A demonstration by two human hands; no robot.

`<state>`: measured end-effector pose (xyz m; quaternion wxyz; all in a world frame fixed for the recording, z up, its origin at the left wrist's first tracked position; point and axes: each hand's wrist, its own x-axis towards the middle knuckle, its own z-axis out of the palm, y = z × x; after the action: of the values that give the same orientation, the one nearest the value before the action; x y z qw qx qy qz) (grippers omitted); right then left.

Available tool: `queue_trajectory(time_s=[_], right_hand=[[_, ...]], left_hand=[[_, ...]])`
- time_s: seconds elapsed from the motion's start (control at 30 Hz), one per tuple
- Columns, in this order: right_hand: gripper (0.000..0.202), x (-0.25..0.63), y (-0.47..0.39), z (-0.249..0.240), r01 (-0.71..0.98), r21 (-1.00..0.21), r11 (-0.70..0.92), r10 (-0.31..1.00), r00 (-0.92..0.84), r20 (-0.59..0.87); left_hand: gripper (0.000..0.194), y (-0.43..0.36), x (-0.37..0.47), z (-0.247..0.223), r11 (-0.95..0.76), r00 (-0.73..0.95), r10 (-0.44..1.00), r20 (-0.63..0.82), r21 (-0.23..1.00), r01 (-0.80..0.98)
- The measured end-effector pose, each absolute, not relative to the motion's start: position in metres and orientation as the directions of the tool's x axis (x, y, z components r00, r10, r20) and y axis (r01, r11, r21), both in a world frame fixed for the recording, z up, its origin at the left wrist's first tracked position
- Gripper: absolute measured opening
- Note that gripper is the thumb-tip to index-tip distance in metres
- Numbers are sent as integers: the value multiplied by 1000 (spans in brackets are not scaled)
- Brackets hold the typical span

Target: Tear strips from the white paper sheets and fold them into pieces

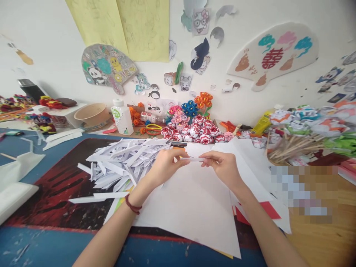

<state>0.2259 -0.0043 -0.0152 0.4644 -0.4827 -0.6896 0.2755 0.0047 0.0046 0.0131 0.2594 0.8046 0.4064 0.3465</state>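
A narrow white paper strip [194, 159] is stretched between my two hands, above large white sheets [194, 207]. My left hand [169, 165], with a dark red bracelet at the wrist, pinches the strip's left end. The right end is pinched between the thumb and fingers of my right hand [222, 166]. Beside my left hand lies a big heap of folded white paper strips [119, 163] on a black and red mat [63, 185]. Red and white paper flowers [204, 129] stand in a cluster behind my hands.
A white bottle [122, 116] and a round beige container [93, 115] stand at the back left. Paper flowers on sticks [297, 146] fill the right side. Red paper [269, 210] lies by my right forearm. Paper fans hang on the wall.
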Motion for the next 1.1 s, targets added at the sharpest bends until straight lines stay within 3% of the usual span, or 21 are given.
queue_trajectory(time_s=[0.13,0.27,0.4,0.5,0.6,0.67,0.8,0.9,0.97,1.1], right_hand=[[18,226,-6,-13,352,-860,369,927,-79,366],[36,225,-5,-9,248,-893,376,926,-136,352],[49,225,0,-13,270,-889,369,929,-144,342],[54,224,2,-18,268,-894,358,931,-170,322],[53,222,0,-20,278,-896,346,934,-198,299],[51,222,-1,-20,291,-895,338,936,-207,286],[48,222,-1,-19,318,-895,314,943,-217,254],[46,223,-1,-20,325,-898,296,946,-231,228],[45,224,-1,-20,330,-900,286,947,-240,213],[43,225,-1,-21,347,-896,277,947,-257,193]], left_hand=[[17,3,3,20,-536,401,839,368,689,488],[19,-2,-13,33,-539,326,841,432,615,576],[22,-15,-58,47,-431,47,791,610,502,749],[27,-25,-94,47,-273,-112,739,664,447,852],[35,-35,-112,40,-94,-98,741,664,247,964],[39,-43,-111,35,-45,-94,707,701,178,983],[27,-60,-86,21,-129,-1,661,750,115,985],[18,-70,-56,7,-223,150,760,632,37,974],[22,-74,-38,-1,-255,220,840,496,2,967],[14,-77,-14,-16,-229,242,919,312,-78,970]])
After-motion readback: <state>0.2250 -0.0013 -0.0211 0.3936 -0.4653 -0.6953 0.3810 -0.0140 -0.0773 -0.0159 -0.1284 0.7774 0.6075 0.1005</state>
